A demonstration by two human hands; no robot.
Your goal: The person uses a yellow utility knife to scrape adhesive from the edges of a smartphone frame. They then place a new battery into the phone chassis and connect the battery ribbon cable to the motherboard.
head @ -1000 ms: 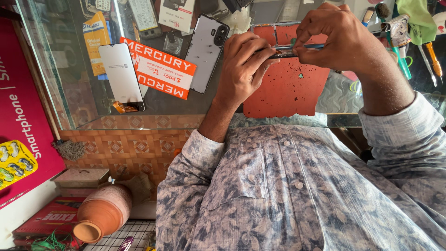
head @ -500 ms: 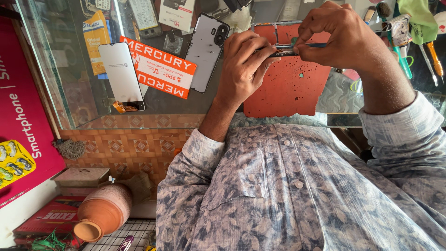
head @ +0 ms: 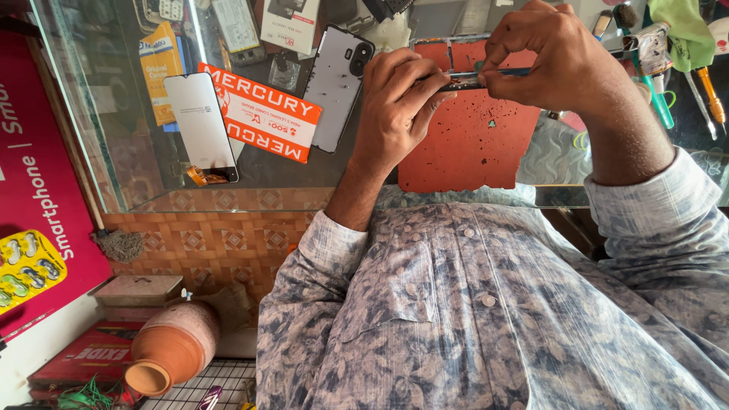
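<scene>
Head view looks down over a blue patterned shirt [head: 486, 319] to a glass counter [head: 114, 137]. Both hands meet above an orange mat [head: 471, 148] that lies on the glass. The left hand [head: 395, 110] is curled, its fingers grasping the near end of a thin, dark phone part [head: 456, 78] seen edge-on. The right hand [head: 558, 57] is bent over the same part from the other side, thumb and fingertips pinched at its edge; whether a small tool sits between those fingers cannot be told. The part is held in the air just above the mat's far edge, between the two hands. Left of the hands a white phone back cover [head: 336, 87] lies on the glass, beside an orange printed card [head: 262, 114] and a loose phone screen [head: 201, 125]. At the right edge, screwdrivers [head: 710, 91] and a green cloth [head: 687, 26] lie well apart from the hands. Below the counter, a clay pot [head: 173, 345] lies on its side near a red box [head: 76, 361].
</scene>
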